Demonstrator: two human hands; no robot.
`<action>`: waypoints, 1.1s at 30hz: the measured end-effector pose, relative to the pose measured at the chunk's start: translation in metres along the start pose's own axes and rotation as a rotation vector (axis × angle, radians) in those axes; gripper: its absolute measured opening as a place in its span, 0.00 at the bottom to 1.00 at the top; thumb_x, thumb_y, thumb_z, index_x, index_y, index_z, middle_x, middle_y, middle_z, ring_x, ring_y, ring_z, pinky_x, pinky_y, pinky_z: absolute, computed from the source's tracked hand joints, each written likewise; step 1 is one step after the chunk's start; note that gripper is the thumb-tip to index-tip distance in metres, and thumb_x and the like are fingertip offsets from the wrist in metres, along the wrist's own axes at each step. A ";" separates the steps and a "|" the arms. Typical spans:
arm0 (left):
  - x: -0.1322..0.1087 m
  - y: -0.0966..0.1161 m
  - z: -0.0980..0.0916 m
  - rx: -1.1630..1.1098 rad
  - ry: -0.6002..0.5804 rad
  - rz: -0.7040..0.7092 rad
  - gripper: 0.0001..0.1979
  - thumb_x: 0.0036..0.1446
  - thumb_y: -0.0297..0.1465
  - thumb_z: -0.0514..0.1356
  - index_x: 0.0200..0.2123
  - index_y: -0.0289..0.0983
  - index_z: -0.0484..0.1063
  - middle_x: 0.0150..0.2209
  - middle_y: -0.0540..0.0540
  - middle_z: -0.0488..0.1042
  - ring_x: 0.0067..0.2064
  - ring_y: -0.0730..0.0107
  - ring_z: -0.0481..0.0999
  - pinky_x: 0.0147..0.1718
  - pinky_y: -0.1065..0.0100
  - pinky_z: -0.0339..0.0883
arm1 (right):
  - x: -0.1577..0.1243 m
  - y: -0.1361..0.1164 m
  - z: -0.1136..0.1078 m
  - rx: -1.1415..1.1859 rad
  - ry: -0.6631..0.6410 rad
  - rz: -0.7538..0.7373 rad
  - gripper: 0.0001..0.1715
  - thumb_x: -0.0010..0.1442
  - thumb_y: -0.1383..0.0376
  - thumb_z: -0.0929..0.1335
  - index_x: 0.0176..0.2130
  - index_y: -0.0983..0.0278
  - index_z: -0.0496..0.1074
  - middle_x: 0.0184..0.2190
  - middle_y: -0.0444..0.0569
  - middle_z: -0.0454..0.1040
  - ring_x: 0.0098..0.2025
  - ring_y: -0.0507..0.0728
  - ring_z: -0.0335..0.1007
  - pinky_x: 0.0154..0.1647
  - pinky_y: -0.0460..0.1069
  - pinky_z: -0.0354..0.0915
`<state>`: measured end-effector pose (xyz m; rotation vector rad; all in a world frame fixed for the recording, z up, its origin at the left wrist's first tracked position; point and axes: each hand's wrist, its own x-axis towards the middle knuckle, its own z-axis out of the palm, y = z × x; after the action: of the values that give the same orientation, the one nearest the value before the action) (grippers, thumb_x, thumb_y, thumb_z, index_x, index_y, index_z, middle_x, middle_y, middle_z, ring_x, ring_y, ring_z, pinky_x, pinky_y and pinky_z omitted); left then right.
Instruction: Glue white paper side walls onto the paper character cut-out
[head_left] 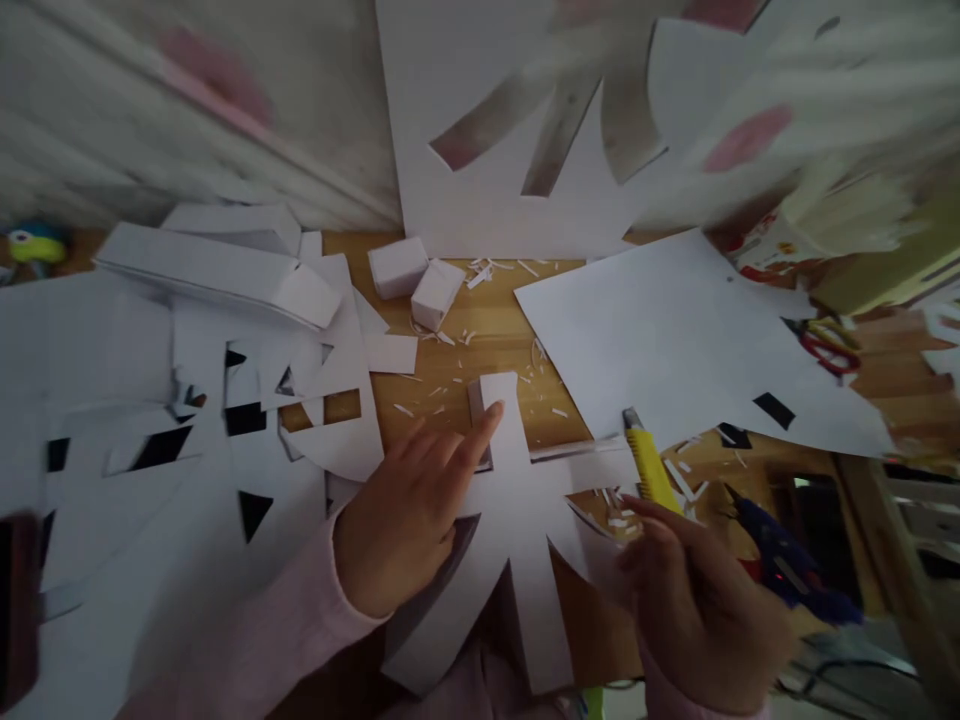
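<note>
A white three-dimensional cutout (517, 500), branched like a written character and seemingly of board, extends from mid-table to the front edge. My left hand (412, 500) rests against its upper left part, index finger stretched out to the top of the upright stroke and the other fingers loosely bent, holding nothing. In my right hand (697, 590) is a yellow utility knife (651, 470), tip pointing up and away from me, over the cutout's right arm. Part of the knife's handle is hidden by my fingers, and motion blurs that hand.
Cut white sheets (292, 350) and a long white box shape (217, 270) cover the left. Two small white blocks (399, 267) stand behind. A white sheet (645, 330), scissors (829, 345) and a blue glue gun (787, 560) lie right. Scraps dot the wooden table (480, 345).
</note>
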<state>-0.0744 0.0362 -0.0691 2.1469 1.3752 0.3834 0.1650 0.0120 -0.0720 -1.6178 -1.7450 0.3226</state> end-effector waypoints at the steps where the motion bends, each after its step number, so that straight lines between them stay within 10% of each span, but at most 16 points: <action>1: 0.002 -0.001 0.002 -0.014 -0.001 -0.003 0.54 0.41 0.14 0.52 0.67 0.41 0.27 0.52 0.41 0.67 0.57 0.53 0.65 0.60 0.41 0.54 | 0.003 -0.004 0.002 -0.011 -0.096 -0.113 0.10 0.63 0.67 0.66 0.43 0.62 0.76 0.26 0.47 0.79 0.25 0.55 0.76 0.22 0.48 0.71; 5: 0.007 -0.001 0.006 -0.043 -0.003 -0.018 0.49 0.47 0.16 0.52 0.67 0.42 0.29 0.46 0.44 0.70 0.53 0.54 0.68 0.59 0.39 0.53 | 0.006 -0.028 0.022 0.074 -0.407 -0.457 0.12 0.62 0.72 0.64 0.44 0.65 0.74 0.41 0.51 0.80 0.44 0.58 0.77 0.42 0.53 0.76; 13: 0.010 0.000 0.011 0.037 0.034 -0.039 0.49 0.51 0.20 0.53 0.67 0.44 0.23 0.38 0.49 0.71 0.40 0.62 0.74 0.58 0.33 0.48 | -0.010 -0.035 0.037 0.088 -0.596 -0.523 0.14 0.64 0.72 0.63 0.46 0.72 0.73 0.53 0.57 0.73 0.59 0.61 0.66 0.58 0.55 0.69; 23: 0.012 -0.002 0.009 0.047 -0.038 -0.030 0.55 0.49 0.22 0.60 0.67 0.44 0.21 0.40 0.51 0.71 0.42 0.61 0.74 0.63 0.35 0.37 | -0.015 -0.032 0.037 0.081 -0.636 -0.502 0.18 0.64 0.72 0.62 0.51 0.74 0.70 0.58 0.58 0.68 0.63 0.63 0.59 0.62 0.57 0.64; 33: 0.019 -0.002 0.005 -0.073 -0.049 -0.067 0.60 0.46 0.22 0.62 0.65 0.50 0.17 0.62 0.42 0.63 0.44 0.60 0.76 0.61 0.42 0.53 | -0.016 -0.032 0.037 0.051 -0.644 -0.512 0.18 0.65 0.73 0.61 0.52 0.75 0.71 0.58 0.58 0.68 0.64 0.62 0.58 0.62 0.57 0.64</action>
<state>-0.0650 0.0525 -0.0749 2.0323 1.3806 0.3480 0.1158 0.0016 -0.0835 -1.0216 -2.5254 0.6787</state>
